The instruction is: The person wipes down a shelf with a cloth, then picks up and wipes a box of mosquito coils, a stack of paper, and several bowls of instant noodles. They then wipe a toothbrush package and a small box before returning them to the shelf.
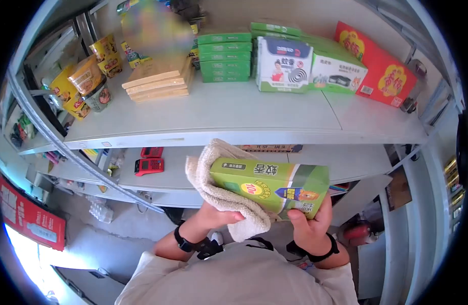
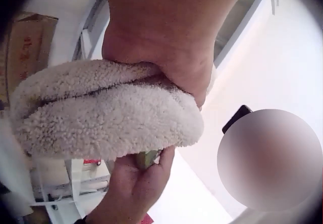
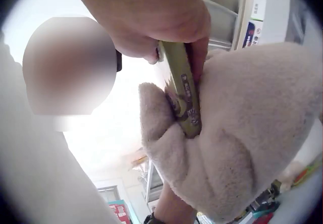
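A green box of mosquito coils (image 1: pixel 267 180) is held up in front of the body, before the shelves. My right hand (image 1: pixel 314 229) grips its right end, thumb on the near side. Over the left end a beige fluffy towel (image 1: pixel 213 193) is folded round the box. My left hand (image 1: pixel 219 216) holds the towel, thumb lying along it and the other fingers hidden in its folds. In the right wrist view, the box's narrow green side (image 3: pixel 180 82) runs from my right hand into the towel (image 3: pixel 242 128).
On the upper shelf (image 1: pixel 208 119) stand yellow noodle cups (image 1: pixel 107 53), tan flat packs (image 1: pixel 160 79), stacked green boxes (image 1: pixel 225 58), a white mosquito coil pack (image 1: pixel 283 66) and a red box (image 1: pixel 381 66). Red handheld devices (image 1: pixel 149 166) lie on the shelf below.
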Motion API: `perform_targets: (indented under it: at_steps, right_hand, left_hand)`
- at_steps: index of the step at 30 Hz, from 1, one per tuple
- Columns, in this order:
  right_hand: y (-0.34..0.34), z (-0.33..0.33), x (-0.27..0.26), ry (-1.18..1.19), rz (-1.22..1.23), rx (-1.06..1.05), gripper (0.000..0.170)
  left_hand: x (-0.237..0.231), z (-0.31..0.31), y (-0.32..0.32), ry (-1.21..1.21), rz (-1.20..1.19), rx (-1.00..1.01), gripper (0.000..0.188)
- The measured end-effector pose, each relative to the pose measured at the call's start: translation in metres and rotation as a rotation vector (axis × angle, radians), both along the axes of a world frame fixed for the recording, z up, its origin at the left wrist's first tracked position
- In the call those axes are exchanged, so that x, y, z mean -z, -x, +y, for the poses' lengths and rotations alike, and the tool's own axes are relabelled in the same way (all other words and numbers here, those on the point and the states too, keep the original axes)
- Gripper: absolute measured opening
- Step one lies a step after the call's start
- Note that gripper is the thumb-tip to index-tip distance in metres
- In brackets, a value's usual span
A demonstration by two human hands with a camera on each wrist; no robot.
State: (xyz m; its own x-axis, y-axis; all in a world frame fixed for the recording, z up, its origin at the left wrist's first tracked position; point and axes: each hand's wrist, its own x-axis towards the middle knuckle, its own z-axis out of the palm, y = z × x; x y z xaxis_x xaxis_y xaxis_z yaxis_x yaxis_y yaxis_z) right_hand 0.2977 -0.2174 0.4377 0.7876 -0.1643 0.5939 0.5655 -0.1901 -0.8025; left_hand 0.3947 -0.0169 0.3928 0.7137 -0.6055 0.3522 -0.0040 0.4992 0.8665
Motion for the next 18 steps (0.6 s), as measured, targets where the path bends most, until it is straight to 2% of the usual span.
perform_targets:
  at_steps: [2,3,6,7,10,11,14,15,18]
  right_hand:
    - [0.017,-0.021,0.014,-0.076,-0.02,0.01,0.052]
    - [0.023,-0.028,0.024,-0.247,-0.015,-0.012,0.055]
    - [0.039,-0.047,0.046,-0.382,-0.104,0.057,0.057]
    - [0.042,-0.05,0.055,-0.413,-0.153,0.043,0.058]
    - [0.055,-0.061,0.089,-0.433,-0.093,0.011,0.051]
    - [0.062,-0.066,0.092,-0.488,0.005,-0.044,0.05]
    - [0.072,-0.097,0.085,-0.465,0.282,-0.201,0.047]
    - [0.072,-0.104,0.086,-0.52,0.255,-0.137,0.042]
    - [0.067,-0.135,0.068,-0.602,0.069,-0.24,0.041]
  left_hand:
    - [0.02,-0.022,0.018,-0.023,-0.022,-0.001,0.062]
    - [0.027,-0.034,0.03,-0.076,0.019,0.009,0.065]
    - [0.042,-0.078,0.059,-0.061,0.115,-0.126,0.075]
    - [0.04,-0.095,0.069,0.017,0.169,-0.174,0.077]
    - [0.039,-0.124,0.09,0.088,0.398,-0.333,0.068]
    - [0.04,-0.124,0.092,0.086,0.423,-0.317,0.058]
    - [0.04,-0.121,0.096,0.02,0.393,-0.431,0.055]
    - [0.04,-0.118,0.095,0.02,0.3,-0.419,0.051]
    - [0.033,-0.116,0.095,-0.137,0.028,-0.455,0.048]
